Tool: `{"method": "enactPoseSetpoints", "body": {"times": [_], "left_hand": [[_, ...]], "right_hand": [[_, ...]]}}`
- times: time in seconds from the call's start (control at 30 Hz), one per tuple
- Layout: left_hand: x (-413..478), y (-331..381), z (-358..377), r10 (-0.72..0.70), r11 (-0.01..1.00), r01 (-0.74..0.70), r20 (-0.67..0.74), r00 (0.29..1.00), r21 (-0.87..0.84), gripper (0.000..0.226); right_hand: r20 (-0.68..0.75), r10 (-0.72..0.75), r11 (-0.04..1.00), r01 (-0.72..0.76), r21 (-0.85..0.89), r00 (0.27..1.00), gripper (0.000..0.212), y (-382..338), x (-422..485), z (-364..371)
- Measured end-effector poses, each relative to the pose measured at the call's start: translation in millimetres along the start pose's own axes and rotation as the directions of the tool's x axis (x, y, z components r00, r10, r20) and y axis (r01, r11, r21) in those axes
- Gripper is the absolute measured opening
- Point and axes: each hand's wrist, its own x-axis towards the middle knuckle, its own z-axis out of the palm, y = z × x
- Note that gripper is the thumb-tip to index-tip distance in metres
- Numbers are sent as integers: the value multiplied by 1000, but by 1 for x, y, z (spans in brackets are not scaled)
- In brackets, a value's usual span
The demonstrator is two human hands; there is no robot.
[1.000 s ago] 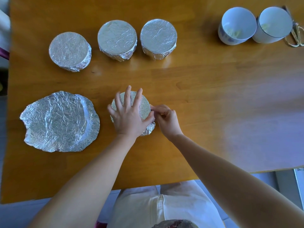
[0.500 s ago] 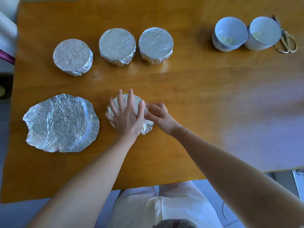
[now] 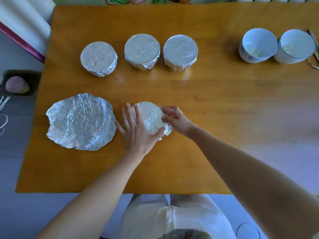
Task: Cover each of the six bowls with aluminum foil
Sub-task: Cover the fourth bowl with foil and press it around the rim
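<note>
A small foil-covered bowl (image 3: pixel 151 116) sits near the table's front middle. My left hand (image 3: pixel 136 131) lies with straight fingers against its left side, thumb along the near rim. My right hand (image 3: pixel 174 118) curls its fingers round the foil at the bowl's right rim. Three more foil-covered bowls (image 3: pixel 99 58) (image 3: pixel 142 51) (image 3: pixel 180 52) stand in a row at the back. Two uncovered white bowls (image 3: pixel 258 44) (image 3: pixel 296 45) stand side by side at the back right. Crumpled loose foil sheets (image 3: pixel 79 121) lie to the left of my hands.
The wooden table (image 3: pixel 224 109) has bare surface across its right half. Scissors (image 3: pixel 315 54) peek in at the right edge behind the white bowls. The table's front edge runs just above my lap.
My left hand has slid off the bowl's top toward its left side, uncovering the foil lid. My right hand has moved from the near right side up along the right rim.
</note>
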Motion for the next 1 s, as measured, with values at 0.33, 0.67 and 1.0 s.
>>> {"method": "enactPoseSetpoints", "body": {"times": [0.33, 0.67, 1.0], "left_hand": [[24, 10, 8, 175, 966, -174, 13, 985, 189, 100], [22, 11, 10, 186, 967, -173, -51, 981, 189, 89], [23, 12, 10, 185, 963, -170, -53, 981, 208, 87]], "right_hand": [[-151, -59, 988, 79, 130, 987, 48, 7, -9, -5], [-200, -160, 987, 153, -52, 967, 28, 14, -7, -4], [-146, -181, 982, 171, -81, 973, 57, 15, 4, -2]]}}
